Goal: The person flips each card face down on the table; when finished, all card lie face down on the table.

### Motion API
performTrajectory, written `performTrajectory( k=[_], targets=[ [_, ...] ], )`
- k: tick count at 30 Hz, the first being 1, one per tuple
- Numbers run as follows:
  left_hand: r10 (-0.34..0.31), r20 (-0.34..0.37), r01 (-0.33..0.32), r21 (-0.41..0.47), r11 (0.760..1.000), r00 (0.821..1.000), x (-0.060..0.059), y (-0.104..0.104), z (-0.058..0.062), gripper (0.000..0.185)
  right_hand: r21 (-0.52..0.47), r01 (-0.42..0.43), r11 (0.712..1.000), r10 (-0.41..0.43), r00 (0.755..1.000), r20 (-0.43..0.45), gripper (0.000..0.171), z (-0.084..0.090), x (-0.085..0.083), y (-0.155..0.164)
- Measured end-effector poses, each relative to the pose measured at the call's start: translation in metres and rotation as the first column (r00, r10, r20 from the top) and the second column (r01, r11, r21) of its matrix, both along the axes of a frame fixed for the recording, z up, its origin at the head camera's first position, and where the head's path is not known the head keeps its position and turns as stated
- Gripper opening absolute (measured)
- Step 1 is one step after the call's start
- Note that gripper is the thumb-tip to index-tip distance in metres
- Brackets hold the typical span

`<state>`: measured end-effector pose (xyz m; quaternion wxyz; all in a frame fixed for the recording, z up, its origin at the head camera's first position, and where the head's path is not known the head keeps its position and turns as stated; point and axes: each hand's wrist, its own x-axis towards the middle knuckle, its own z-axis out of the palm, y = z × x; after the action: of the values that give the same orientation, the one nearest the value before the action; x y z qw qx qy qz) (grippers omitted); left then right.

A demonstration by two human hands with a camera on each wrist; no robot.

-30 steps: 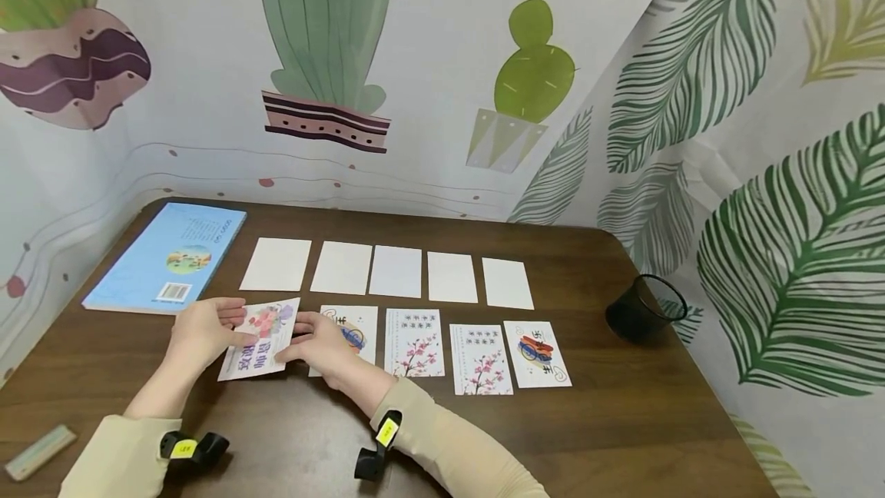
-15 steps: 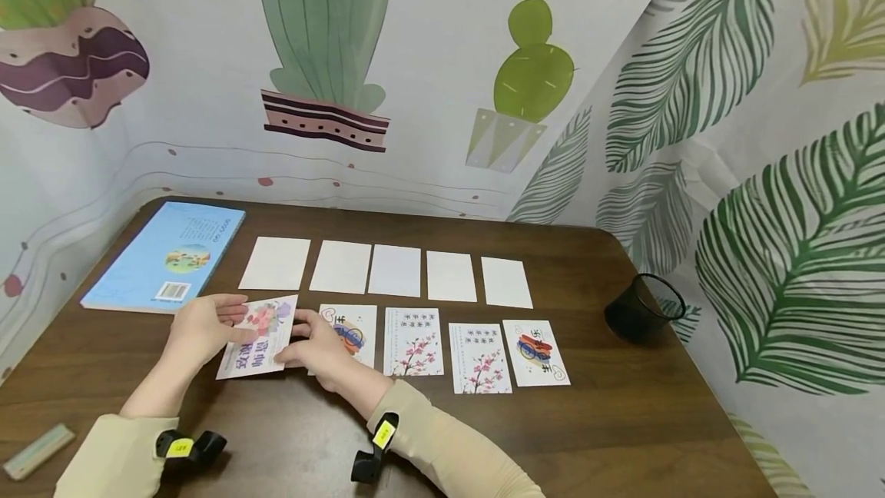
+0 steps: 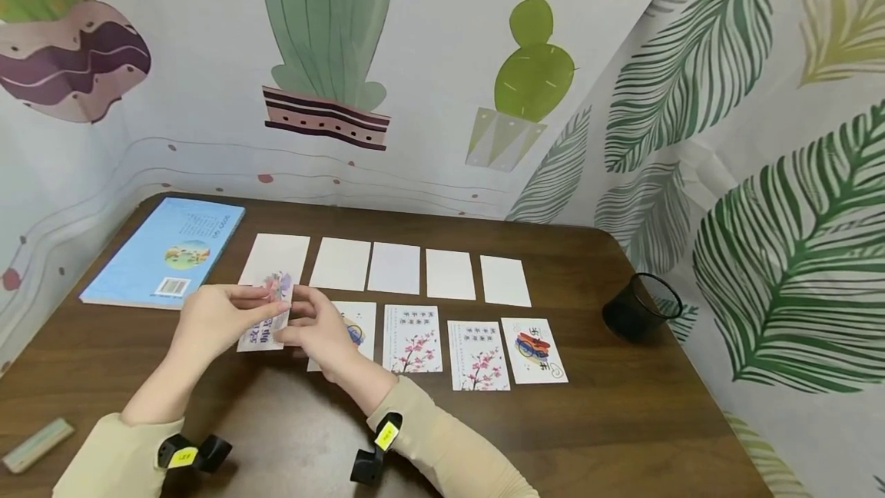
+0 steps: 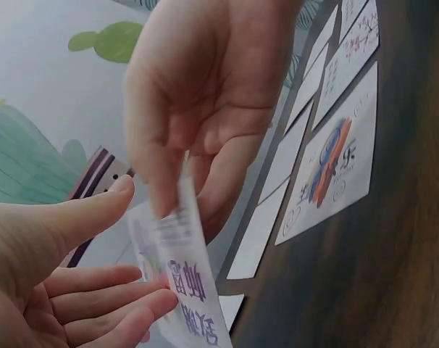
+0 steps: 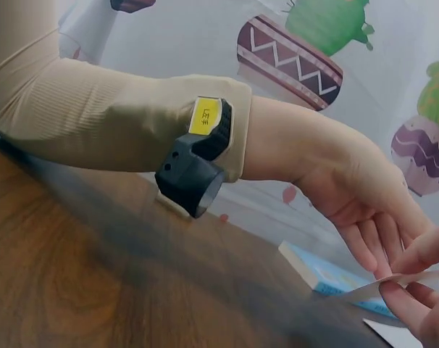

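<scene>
A printed card (image 3: 260,336) with pink flowers and purple characters is held up near the left end of the front row. My right hand (image 3: 319,329) pinches its edge between thumb and fingers, as the left wrist view also shows on the card (image 4: 194,290). My left hand (image 3: 217,323) is at the other side, its fairly straight fingers touching the card and its thumb (image 4: 96,214) apart from it. In the right wrist view the card (image 5: 368,290) appears nearly edge-on. Partly behind my right hand lies a card with a colourful round design (image 3: 355,329).
Two blossom cards (image 3: 412,340) (image 3: 479,356) and another colourful card (image 3: 535,350) continue the front row. Several blank white cards (image 3: 339,263) form a row behind. A blue book (image 3: 166,252) lies left, a black mesh cup (image 3: 632,313) right, and a small pale bar (image 3: 38,444) front left.
The flowered card has been raised and tilted upright, now overlapping the leftmost white card in the head view. My left hand has shifted slightly right and away from me; the other cards stay put.
</scene>
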<state>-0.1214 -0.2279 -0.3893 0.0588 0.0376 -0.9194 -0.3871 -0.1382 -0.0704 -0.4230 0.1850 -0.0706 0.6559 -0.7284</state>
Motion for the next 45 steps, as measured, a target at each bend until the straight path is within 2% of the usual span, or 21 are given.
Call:
performTrajectory(
  k=[9,13,15,18,21,26,31,33,39,45],
  targets=[
    [-0.024,-0.014,0.023,-0.021,1.000,1.000,0.003,0.002,0.008,0.054,-0.059,-0.057,0.997,0.055,0.998,-0.042,0.062,0.008,0.005,-0.001],
    [-0.065,0.031,0.064,0.037,0.997,0.997,0.004,-0.003,0.013,0.055,-0.079,-0.096,0.992,0.092,0.995,-0.049,0.058,0.009,0.005,0.001],
    [-0.084,0.063,0.078,0.097,0.992,0.995,0.005,-0.006,0.017,0.056,-0.079,-0.121,0.990,0.117,0.992,-0.052,0.056,0.009,0.004,0.002],
    [-0.085,0.088,0.070,0.162,0.984,0.993,0.006,-0.013,0.020,0.056,-0.069,-0.149,0.986,0.145,0.988,-0.059,0.052,0.005,0.002,0.003],
    [-0.069,0.100,0.050,0.177,0.983,0.993,0.005,-0.021,0.022,0.053,-0.062,-0.141,0.988,0.137,0.988,-0.067,0.047,0.000,-0.001,0.002],
    [-0.037,0.144,0.011,0.182,0.983,0.989,0.002,-0.034,0.020,0.054,-0.040,-0.057,0.998,0.054,0.996,-0.073,0.038,-0.011,-0.008,0.003],
    [-0.036,0.182,-0.003,0.212,0.977,0.983,-0.001,-0.046,0.017,0.057,-0.045,0.030,0.999,-0.030,1.000,-0.003,0.030,-0.021,-0.017,0.005],
    [-0.042,0.194,-0.002,0.219,0.976,0.980,-0.002,-0.049,0.016,0.058,-0.040,0.033,0.999,-0.032,0.999,0.030,0.027,-0.024,-0.020,0.006],
    [-0.084,0.224,0.029,0.239,0.971,0.971,-0.005,-0.056,0.011,0.053,-0.003,-0.028,1.000,0.028,0.995,0.101,0.024,-0.028,-0.025,0.002],
    [-0.123,0.259,0.056,0.250,0.967,0.958,-0.009,-0.062,0.002,0.051,0.016,-0.021,1.000,0.019,0.992,0.126,0.013,-0.031,-0.027,0.000]
  ],
)
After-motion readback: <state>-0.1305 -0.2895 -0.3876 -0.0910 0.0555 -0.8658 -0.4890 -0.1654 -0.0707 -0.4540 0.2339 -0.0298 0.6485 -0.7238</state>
